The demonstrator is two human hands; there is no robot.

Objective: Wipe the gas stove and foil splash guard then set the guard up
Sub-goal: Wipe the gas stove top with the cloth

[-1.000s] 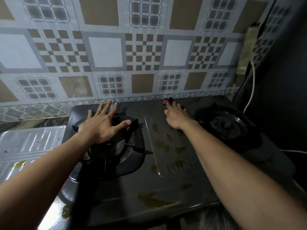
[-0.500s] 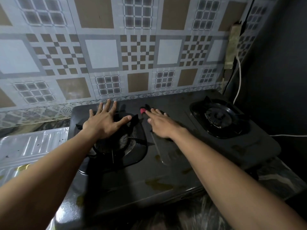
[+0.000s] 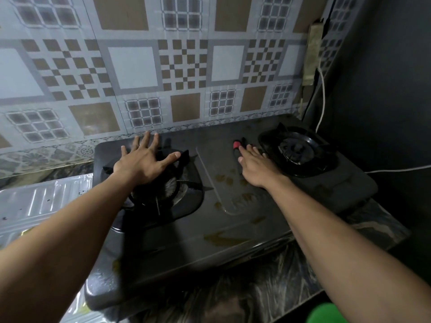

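Observation:
The black two-burner gas stove (image 3: 233, 229) stands on the counter, its top spotted with brownish grease stains. My left hand (image 3: 144, 163) lies flat with fingers spread on the left burner grate (image 3: 168, 192), holding nothing. My right hand (image 3: 255, 167) presses palm-down on the stove's middle panel, close to the right burner (image 3: 296, 148). A small dark wiper with a red end (image 3: 236, 144) pokes out from under its fingertips; most of it is hidden. The silver ribbed foil splash guard (image 3: 35, 201) lies flat on the counter left of the stove.
A patterned tiled wall (image 3: 186, 66) rises right behind the stove. A white cable (image 3: 323, 96) hangs at the back right by a dark side wall. The marbled counter edge (image 3: 268, 287) runs in front. Something green (image 3: 326, 313) shows at the bottom right.
My right hand with the red-ended wiper slid left across the stove's middle, then back right toward the right burner. My left hand stayed on the left burner grate.

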